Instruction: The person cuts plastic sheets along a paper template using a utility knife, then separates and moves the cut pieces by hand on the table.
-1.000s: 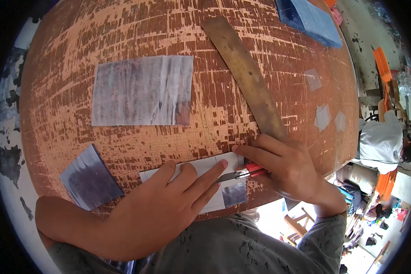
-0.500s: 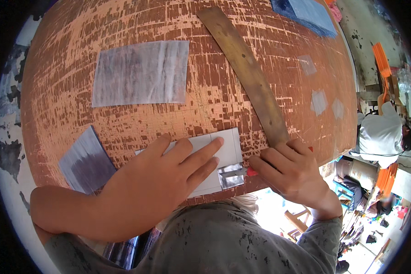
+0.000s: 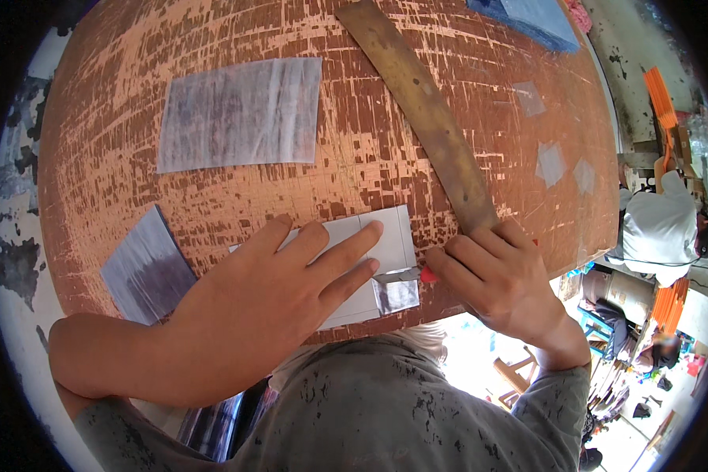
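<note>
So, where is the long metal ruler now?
In the head view, the ruler lies diagonally on the table's right half, its lower end beside the right hand.

The setting was a workshop. The surface [image 3: 212, 47] was a worn, heavily scored brown cutting board with flaking finish. A long metal ruler [image 3: 425, 110] lay across it among cut plastic sheets [image 3: 240, 114]. Orange tools [image 3: 661, 110] and cluttered shelving stood at the right edge.

You are working on a table [image 3: 212, 31] of rough, cracked reddish wood; the ruler [image 3: 425, 118] is looking like dull tarnished metal, and the white card [image 3: 385, 244] like smooth matt paper.
</note>
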`<state>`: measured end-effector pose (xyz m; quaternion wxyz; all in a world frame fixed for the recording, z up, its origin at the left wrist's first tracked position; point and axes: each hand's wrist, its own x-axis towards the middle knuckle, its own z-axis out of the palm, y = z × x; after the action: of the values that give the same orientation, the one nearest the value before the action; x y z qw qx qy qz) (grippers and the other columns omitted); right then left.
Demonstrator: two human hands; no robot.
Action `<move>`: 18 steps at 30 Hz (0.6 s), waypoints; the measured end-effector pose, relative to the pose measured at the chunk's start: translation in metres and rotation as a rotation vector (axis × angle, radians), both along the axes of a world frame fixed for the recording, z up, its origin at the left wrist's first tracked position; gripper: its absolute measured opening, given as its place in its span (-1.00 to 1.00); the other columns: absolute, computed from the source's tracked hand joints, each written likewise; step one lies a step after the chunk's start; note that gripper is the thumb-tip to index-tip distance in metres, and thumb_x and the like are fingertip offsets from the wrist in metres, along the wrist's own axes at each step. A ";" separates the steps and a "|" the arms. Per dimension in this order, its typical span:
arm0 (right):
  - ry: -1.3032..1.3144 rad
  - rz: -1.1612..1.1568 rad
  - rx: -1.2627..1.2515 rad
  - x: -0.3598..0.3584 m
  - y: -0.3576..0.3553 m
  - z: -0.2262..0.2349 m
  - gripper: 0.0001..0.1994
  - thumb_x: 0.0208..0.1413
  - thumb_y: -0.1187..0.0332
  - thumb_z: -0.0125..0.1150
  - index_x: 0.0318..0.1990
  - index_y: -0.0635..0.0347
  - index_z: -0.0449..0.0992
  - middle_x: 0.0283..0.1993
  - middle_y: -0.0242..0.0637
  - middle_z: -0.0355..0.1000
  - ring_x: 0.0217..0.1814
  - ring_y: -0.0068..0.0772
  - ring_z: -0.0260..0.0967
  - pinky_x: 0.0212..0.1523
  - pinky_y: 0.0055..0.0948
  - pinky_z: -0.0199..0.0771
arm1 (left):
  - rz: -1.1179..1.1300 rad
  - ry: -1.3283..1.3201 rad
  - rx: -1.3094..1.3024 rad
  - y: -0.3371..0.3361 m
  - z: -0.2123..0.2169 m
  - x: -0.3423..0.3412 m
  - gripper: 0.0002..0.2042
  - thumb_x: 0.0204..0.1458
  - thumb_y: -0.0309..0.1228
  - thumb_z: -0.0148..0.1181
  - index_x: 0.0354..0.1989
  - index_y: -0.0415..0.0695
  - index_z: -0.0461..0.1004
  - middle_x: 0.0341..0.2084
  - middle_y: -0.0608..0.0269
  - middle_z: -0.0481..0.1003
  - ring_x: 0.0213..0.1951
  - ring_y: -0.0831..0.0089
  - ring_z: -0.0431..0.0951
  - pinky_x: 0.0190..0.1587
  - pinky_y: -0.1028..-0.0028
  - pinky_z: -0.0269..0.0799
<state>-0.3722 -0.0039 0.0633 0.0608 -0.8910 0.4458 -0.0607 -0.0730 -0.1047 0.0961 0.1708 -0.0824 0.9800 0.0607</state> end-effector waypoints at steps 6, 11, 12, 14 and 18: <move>0.023 0.016 0.022 0.000 -0.003 0.001 -0.69 0.12 0.32 0.33 0.02 0.16 0.65 -0.23 -0.41 0.40 -0.11 -0.38 0.48 -0.06 -0.31 0.43 | 0.011 -0.012 0.028 0.000 0.000 -0.001 -0.39 0.37 -0.37 0.18 0.62 0.02 0.42 0.70 0.16 0.22 0.31 0.15 0.48 0.39 0.17 0.49; 0.056 0.028 0.036 0.002 -0.006 0.008 -0.69 0.12 0.32 0.33 0.02 0.16 0.63 -0.22 -0.40 0.40 -0.11 -0.37 0.49 -0.05 -0.29 0.44 | -0.013 -0.040 -0.006 0.000 0.001 -0.003 -0.39 0.38 -0.35 0.19 0.63 0.03 0.41 0.70 0.16 0.22 0.30 0.17 0.49 0.40 0.18 0.48; 0.042 0.039 0.047 0.003 -0.009 0.010 -0.70 0.12 0.33 0.32 0.01 0.17 0.62 -0.22 -0.39 0.41 -0.10 -0.36 0.51 -0.03 -0.28 0.46 | -0.011 -0.044 -0.006 0.000 0.002 -0.003 -0.39 0.37 -0.35 0.20 0.63 0.04 0.41 0.70 0.17 0.22 0.30 0.18 0.50 0.40 0.19 0.48; 0.028 0.049 0.059 0.003 -0.014 0.015 -0.71 0.13 0.33 0.32 0.01 0.17 0.62 -0.21 -0.37 0.42 -0.08 -0.34 0.52 -0.02 -0.27 0.47 | -0.012 -0.038 -0.019 0.000 0.002 -0.003 -0.40 0.37 -0.35 0.20 0.62 0.04 0.42 0.69 0.19 0.23 0.30 0.18 0.50 0.40 0.20 0.48; 0.067 0.074 0.154 0.004 -0.019 0.023 -0.76 0.15 0.33 0.29 -0.06 0.17 0.59 -0.19 -0.35 0.46 -0.05 -0.32 0.57 0.05 -0.26 0.50 | 0.002 -0.012 -0.033 0.002 -0.001 -0.002 -0.42 0.38 -0.35 0.19 0.59 0.05 0.46 0.69 0.24 0.25 0.29 0.20 0.50 0.37 0.22 0.50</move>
<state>-0.3686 -0.0229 0.0866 0.1163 -0.9012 0.4176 0.0057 -0.0747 -0.1023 0.0950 0.1754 -0.0868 0.9797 0.0442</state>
